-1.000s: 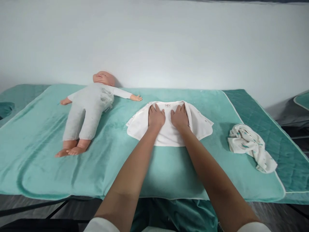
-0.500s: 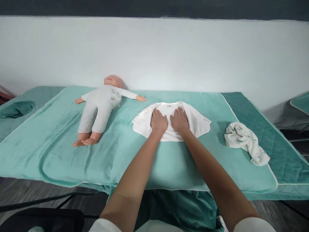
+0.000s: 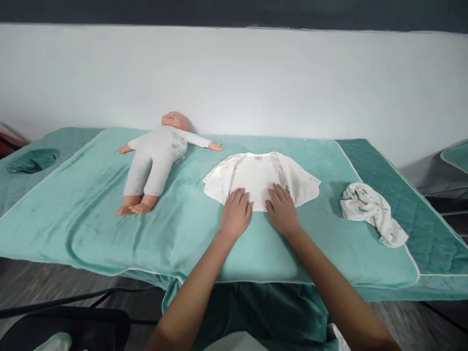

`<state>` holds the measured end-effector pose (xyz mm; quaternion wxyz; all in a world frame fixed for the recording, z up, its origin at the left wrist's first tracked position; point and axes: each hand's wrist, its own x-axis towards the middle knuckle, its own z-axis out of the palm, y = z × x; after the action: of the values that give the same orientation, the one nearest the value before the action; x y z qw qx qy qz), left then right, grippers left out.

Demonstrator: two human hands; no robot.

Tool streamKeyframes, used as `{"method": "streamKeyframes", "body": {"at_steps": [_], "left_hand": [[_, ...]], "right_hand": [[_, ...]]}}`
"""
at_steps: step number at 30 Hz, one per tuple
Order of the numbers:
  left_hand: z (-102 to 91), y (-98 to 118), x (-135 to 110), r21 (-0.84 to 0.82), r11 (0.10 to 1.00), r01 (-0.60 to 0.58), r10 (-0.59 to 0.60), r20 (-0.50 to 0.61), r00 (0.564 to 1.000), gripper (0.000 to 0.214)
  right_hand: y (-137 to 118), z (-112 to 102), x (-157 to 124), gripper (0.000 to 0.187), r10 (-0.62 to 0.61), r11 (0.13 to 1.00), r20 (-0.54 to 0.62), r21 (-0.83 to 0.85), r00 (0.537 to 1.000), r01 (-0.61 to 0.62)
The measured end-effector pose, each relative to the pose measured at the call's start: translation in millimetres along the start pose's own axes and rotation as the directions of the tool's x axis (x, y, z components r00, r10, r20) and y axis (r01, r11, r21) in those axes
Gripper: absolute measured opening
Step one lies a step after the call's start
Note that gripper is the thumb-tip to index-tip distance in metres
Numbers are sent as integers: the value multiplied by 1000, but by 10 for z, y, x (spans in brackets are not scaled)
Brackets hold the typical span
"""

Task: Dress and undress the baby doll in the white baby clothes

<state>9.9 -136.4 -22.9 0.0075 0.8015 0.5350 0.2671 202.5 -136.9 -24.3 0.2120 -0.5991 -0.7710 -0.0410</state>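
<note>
A small white baby shirt (image 3: 256, 175) lies spread open on the green bed cover, its neck label toward the wall. My left hand (image 3: 236, 212) rests flat at its near left edge, fingertips on the cloth. At the near right edge, my right hand (image 3: 282, 208) lies with fingers stretched over the fabric. Neither hand grips anything. To the left, a baby doll (image 3: 157, 151) in a pale suit lies on its back with arms spread. A crumpled white printed cloth (image 3: 373, 214) sits off to the right.
The green cover (image 3: 175, 253) drapes over a padded bed against a white wall (image 3: 234, 83). A face hole (image 3: 34, 161) shows at the bed's left end. A black chair (image 3: 91, 329) stands at the lower left.
Both my hands have slid back toward me, from the middle of the shirt to its near edge. The shirt stays spread open, and the view has shifted slightly.
</note>
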Motion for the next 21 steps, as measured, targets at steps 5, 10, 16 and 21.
{"method": "streamKeyframes", "body": {"at_steps": [5, 10, 16, 21], "left_hand": [[-155, -17, -184, 33, 999, -17, 19, -51, 999, 25], [-163, 5, -172, 125, 992, 24, -17, -57, 998, 26], [-154, 7, -178, 154, 986, 58, -46, -78, 996, 28], [-146, 14, -174, 180, 979, 93, -78, -89, 993, 26]], "right_hand": [[42, -169, -248, 19, 29, 1000, -136, 7, 990, -28], [20, -212, -232, 24, -6, 997, -88, -71, 996, 0], [14, -212, -187, 26, -2, 990, -69, -138, 998, -8], [30, -213, -134, 26, 40, 981, -29, -188, 999, -45]]}}
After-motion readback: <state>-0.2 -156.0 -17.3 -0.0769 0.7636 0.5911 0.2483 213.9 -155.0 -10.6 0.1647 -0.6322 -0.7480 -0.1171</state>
